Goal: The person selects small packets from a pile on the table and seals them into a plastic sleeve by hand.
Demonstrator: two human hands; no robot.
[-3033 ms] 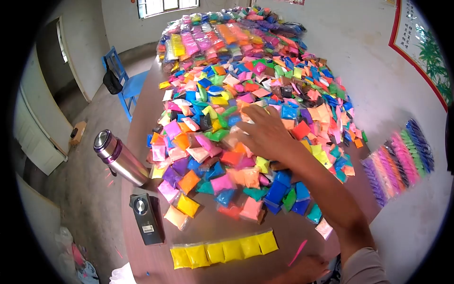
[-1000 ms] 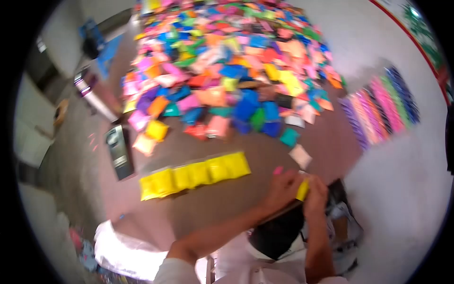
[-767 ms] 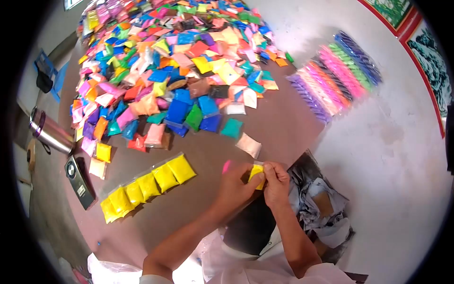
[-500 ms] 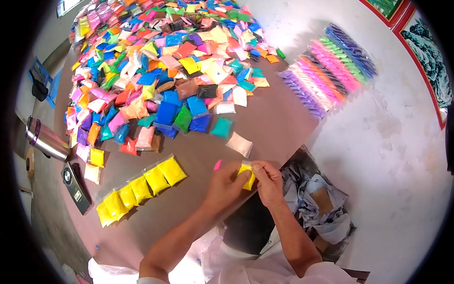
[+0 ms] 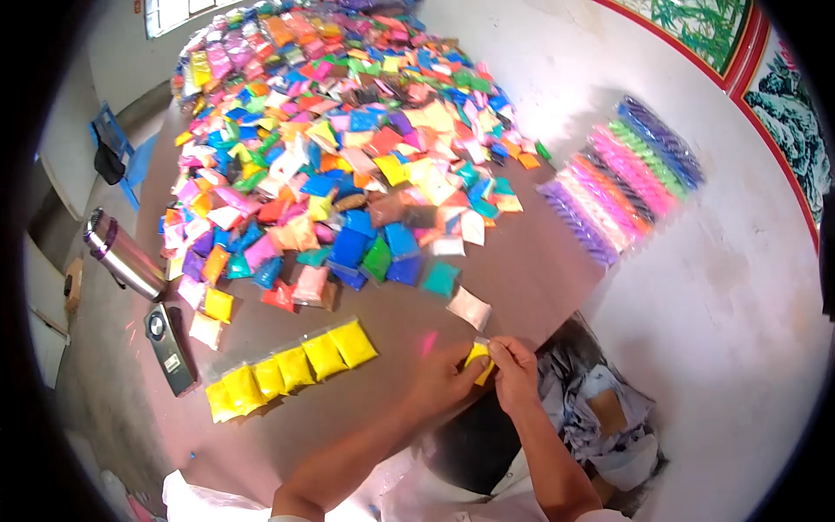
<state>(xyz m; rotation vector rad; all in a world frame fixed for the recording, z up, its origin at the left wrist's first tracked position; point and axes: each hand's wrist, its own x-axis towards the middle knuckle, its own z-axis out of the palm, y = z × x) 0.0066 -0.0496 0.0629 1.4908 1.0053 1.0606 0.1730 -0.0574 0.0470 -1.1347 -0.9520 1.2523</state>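
Left hand (image 5: 445,380) and right hand (image 5: 514,369) both clamped on yellow packet (image 5: 478,364), at near edge of table (image 5: 539,283). Peach packet (image 5: 470,309) just beyond; yellow row (image 5: 294,369) left; mixed heap (image 5: 335,165) far. Left thumb covers part. Long axis roughly near-far, clear end far. Glossy film, puffy, oblong.

Person is wearing a whitish shirt (image 5: 430,503), small pale button (image 5: 510,474) showing on front. Short sleeves (image 5: 604,516) are ending near the elbows, leaving forearms (image 5: 550,457) bare. Black area (image 5: 474,445) is showing at the lap; trousers or other item, can't tell.
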